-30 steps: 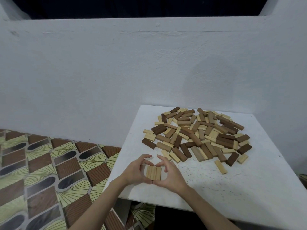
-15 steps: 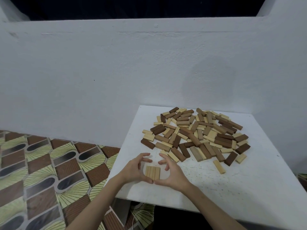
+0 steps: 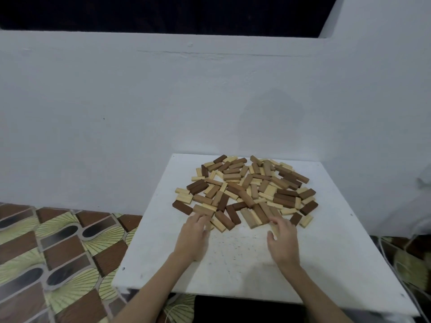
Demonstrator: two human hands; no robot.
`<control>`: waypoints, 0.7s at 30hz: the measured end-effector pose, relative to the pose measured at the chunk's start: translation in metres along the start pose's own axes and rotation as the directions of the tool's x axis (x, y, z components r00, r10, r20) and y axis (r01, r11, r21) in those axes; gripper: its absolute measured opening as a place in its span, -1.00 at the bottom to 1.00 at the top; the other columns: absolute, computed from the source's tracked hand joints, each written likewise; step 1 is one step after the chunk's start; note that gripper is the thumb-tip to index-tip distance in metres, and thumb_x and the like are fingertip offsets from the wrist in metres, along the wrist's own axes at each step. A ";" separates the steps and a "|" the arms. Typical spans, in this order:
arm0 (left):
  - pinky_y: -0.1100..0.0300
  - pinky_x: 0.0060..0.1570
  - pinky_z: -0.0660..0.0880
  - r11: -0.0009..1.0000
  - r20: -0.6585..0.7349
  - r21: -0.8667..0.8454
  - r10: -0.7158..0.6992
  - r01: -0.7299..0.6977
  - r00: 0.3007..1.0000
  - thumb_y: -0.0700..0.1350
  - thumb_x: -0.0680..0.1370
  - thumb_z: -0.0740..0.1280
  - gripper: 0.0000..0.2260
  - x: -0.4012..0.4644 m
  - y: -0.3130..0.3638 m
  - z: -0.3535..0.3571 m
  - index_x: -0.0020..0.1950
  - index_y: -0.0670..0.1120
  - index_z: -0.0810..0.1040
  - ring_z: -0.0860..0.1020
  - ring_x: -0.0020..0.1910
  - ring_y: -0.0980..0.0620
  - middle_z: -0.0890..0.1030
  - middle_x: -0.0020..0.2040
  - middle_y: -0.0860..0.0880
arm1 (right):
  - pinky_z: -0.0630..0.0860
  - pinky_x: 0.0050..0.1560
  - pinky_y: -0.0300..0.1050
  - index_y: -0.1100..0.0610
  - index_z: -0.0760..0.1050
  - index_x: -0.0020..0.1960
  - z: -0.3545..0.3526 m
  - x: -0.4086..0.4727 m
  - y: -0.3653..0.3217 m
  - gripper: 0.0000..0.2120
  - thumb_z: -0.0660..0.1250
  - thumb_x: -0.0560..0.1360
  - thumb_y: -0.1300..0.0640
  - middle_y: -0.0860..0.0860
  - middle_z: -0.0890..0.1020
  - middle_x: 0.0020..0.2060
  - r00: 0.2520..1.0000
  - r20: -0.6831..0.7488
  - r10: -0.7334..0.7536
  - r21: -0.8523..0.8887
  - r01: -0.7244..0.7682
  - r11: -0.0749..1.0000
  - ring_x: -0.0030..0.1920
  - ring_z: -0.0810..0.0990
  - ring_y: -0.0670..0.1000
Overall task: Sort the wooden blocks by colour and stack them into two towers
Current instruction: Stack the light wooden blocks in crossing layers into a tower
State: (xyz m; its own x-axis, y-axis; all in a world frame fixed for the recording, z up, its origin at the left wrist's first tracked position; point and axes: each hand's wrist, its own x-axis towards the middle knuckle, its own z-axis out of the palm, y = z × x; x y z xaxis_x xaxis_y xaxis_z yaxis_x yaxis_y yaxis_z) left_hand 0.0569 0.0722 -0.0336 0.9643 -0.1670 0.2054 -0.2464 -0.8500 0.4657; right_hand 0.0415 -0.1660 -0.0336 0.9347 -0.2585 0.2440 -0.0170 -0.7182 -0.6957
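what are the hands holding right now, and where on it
Cannot tell. The left hand and right hand reach the near edge of the block pile; motion blur hides any grip.

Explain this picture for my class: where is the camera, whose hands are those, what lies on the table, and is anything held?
No machine here: a person works with bare hands. The one camera sits on their head, looking forward and down. On the white table lies a loose pile of wooden blocks, pale and brown mixed; no tower shows. The left hand and right hand reach to the pile's near edge. Blur hides whether either grips a block.
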 end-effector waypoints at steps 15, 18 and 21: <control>0.17 0.17 0.40 0.985 0.236 0.168 0.007 -0.047 0.972 -0.38 0.54 0.17 -0.59 0.018 0.017 0.013 0.31 -0.05 0.50 0.46 0.18 -0.06 0.50 0.25 -0.02 | 0.35 -0.18 -0.38 0.16 0.44 0.28 -0.017 -0.008 0.027 -0.54 0.26 0.41 0.44 0.01 0.47 -0.06 0.976 0.200 0.089 0.042 -0.099 0.994 -0.05 0.41 -0.06; 0.15 0.12 0.43 0.995 0.273 0.097 0.012 -0.039 0.962 -0.25 0.53 0.30 -0.72 0.013 0.031 0.019 0.21 -0.06 0.59 0.51 0.13 -0.03 0.56 0.16 -0.04 | 0.37 -0.20 -0.46 0.16 0.45 0.26 -0.017 -0.010 0.028 -0.54 0.29 0.41 0.44 -0.02 0.47 -0.08 0.970 0.233 0.061 0.054 -0.075 0.996 -0.10 0.43 -0.11; 0.14 0.11 0.44 0.994 0.298 0.083 0.047 -0.076 0.953 -0.12 0.52 0.37 -0.74 0.007 0.048 0.026 0.21 -0.02 0.59 0.45 0.16 0.00 0.56 0.16 0.02 | 0.38 -0.15 -0.45 0.16 0.45 0.27 -0.015 -0.010 0.026 -0.55 0.31 0.42 0.43 -0.01 0.48 -0.08 0.965 0.256 0.052 0.074 -0.073 0.995 -0.12 0.44 -0.13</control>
State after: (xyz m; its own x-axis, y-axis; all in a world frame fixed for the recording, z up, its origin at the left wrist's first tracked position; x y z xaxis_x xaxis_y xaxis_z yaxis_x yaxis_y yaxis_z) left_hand 0.0548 0.0175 -0.0324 0.9365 -0.3485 -0.0388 -0.3096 -0.8736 0.3755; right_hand 0.0268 -0.1917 -0.0441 0.9922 -0.1216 0.0269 -0.0589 -0.6479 -0.7594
